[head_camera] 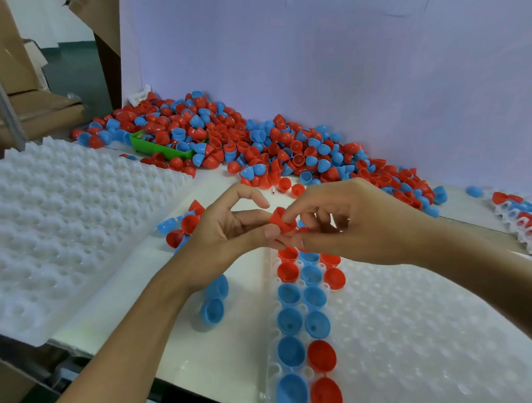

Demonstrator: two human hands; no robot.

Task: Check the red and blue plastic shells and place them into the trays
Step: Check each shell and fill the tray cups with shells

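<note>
Both hands meet over the table's middle around one red shell (280, 220). My left hand (224, 230) supports it with thumb and fingers from the left. My right hand (346, 223) pinches its top edge with fingertips. Below them lies a white dimpled tray (420, 330) whose left columns hold red and blue shells (302, 321), open side up. A big pile of loose red and blue shells (261, 143) spreads along the back wall. Three blue shells (213, 302) and a few mixed ones (181, 225) lie on the table beside my left wrist.
An empty white dimpled tray (59, 222) lies at the left. A green bin (157, 146) sits half buried in the pile. Another tray with shells (523, 218) shows at the right edge. Cardboard boxes (26, 69) stand at far left. A pale wall (325, 67) backs the table.
</note>
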